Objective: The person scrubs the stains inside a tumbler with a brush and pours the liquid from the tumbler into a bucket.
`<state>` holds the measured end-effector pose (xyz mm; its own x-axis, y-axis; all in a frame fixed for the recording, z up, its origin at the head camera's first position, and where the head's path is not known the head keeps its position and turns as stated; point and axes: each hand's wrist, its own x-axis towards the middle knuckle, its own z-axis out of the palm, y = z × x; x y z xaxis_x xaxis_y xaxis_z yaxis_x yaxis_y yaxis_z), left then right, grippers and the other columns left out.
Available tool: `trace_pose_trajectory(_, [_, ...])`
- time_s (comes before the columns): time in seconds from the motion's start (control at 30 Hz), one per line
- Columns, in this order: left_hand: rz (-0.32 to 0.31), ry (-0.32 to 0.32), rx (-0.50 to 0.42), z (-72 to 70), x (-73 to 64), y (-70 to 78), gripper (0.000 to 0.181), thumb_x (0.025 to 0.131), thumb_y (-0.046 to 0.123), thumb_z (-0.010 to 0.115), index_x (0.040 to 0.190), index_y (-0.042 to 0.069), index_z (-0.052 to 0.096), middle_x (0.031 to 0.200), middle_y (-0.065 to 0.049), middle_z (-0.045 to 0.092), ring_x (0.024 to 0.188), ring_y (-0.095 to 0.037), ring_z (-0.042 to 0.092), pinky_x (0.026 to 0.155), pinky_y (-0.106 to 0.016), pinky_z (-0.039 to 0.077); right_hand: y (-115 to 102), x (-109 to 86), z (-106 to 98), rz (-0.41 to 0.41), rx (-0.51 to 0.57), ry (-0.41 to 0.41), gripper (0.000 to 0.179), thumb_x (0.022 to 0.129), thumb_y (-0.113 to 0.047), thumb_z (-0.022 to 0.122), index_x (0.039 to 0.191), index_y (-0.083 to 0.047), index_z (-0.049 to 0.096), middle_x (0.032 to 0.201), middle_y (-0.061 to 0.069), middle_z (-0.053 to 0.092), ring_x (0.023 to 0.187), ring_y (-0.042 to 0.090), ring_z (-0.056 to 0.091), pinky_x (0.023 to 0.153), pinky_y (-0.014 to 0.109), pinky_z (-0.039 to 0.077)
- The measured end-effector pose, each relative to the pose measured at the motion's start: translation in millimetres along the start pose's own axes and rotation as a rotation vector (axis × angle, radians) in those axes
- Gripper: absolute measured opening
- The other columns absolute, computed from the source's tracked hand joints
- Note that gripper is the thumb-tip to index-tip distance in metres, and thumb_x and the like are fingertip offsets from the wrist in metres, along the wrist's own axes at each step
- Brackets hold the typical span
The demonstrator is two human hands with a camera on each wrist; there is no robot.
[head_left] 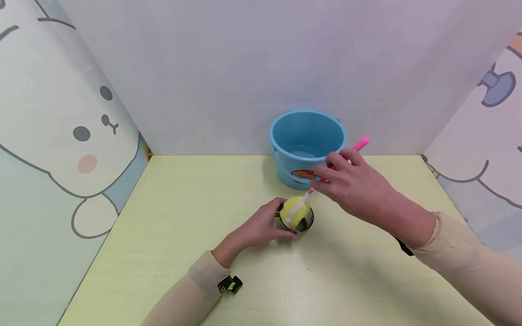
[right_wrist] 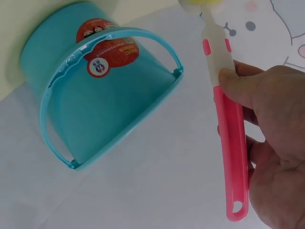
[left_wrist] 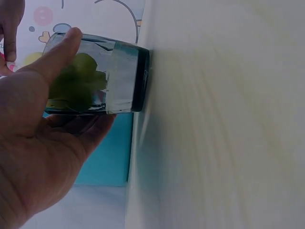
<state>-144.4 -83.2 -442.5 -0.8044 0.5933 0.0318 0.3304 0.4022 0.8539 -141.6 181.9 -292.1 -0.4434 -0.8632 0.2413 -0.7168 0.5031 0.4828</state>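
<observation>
So, left hand (head_left: 264,226) low around glass (left_wrist: 122,78).

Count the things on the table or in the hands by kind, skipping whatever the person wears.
Blue bucket: 1
Drinking glass: 1
Pink-handled sponge brush: 1
Total: 3
</observation>
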Motion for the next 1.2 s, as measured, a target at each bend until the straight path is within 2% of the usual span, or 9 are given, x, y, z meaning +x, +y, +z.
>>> trace_pose_trajectory(0.2, [0.001, 0.003, -0.006, 0.2, -0.5, 0.1, 0.082, 0.080, 0.030, 0.097, 0.144, 0.011, 0.049, 0.131, 0.003, 0.061, 0.121, -0.012, 0.062, 0.105, -0.028, 0.052, -2.0, 0.7, 2.8, 0.016, -0.043, 0.059, 0.063, 0.062, -0.019, 0.105, 0.118, -0.011, 0.077, 0.104, 0.014, 0.059, 0.100, 0.037, 0.053, 0.090, 0.053, 0.046])
trace_pose_trajectory(0.5, [-0.022, 0.000, -0.005, -0.1, -1.1, 1.3, 0.085, 0.080, 0.032, 0.097, 0.145, 0.009, 0.048, 0.131, 0.002, 0.062, 0.123, -0.014, 0.062, 0.105, -0.028, 0.052, -0.1, -1.2, 1.5, -0.010, -0.079, 0.106, 0.067, 0.058, -0.019, 0.107, 0.115, -0.006, 0.073, 0.105, 0.016, 0.056, 0.100, 0.038, 0.053, 0.089, 0.052, 0.047])
trace_pose_trajectory(0.67, [-0.013, -0.004, -0.006, -0.6, -1.3, 2.2, 0.083, 0.081, 0.031, 0.096, 0.145, 0.010, 0.048, 0.132, 0.001, 0.061, 0.124, -0.014, 0.062, 0.106, -0.028, 0.051, 1.8, -1.0, -2.0, -0.034, -0.079, 0.127, 0.066, 0.059, -0.018, 0.107, 0.111, -0.001, 0.070, 0.101, 0.016, 0.053, 0.096, 0.036, 0.051, 0.087, 0.050, 0.045])
trace_pose_trajectory(0.83, [-0.006, -0.005, 0.001, -0.9, -0.9, 1.4, 0.083, 0.081, 0.032, 0.096, 0.146, 0.011, 0.047, 0.135, 0.002, 0.061, 0.126, -0.013, 0.061, 0.107, -0.028, 0.051, 4.3, -0.3, -9.4, -0.064, -0.123, 0.099, 0.067, 0.058, -0.019, 0.107, 0.110, 0.001, 0.069, 0.102, 0.015, 0.052, 0.096, 0.035, 0.050, 0.087, 0.049, 0.046])
trace_pose_trajectory(1.07, [-0.011, -0.008, 0.015, -1.3, -1.1, 1.1, 0.087, 0.082, 0.034, 0.095, 0.150, 0.012, 0.046, 0.140, 0.002, 0.060, 0.130, -0.013, 0.057, 0.110, -0.030, 0.049, 8.6, -1.5, -19.4, -0.085, -0.151, 0.013, 0.079, 0.052, -0.020, 0.109, 0.120, -0.002, 0.072, 0.111, 0.017, 0.057, 0.104, 0.038, 0.052, 0.090, 0.050, 0.048])
trace_pose_trajectory(1.2, [-0.011, -0.009, 0.013, -1.3, -0.6, 0.6, 0.086, 0.082, 0.033, 0.095, 0.149, 0.012, 0.046, 0.141, 0.002, 0.060, 0.130, -0.013, 0.057, 0.111, -0.030, 0.049, 11.1, -1.4, -21.9, -0.101, -0.152, -0.010, 0.080, 0.052, -0.020, 0.109, 0.121, -0.002, 0.073, 0.113, 0.018, 0.058, 0.107, 0.039, 0.052, 0.092, 0.050, 0.048])
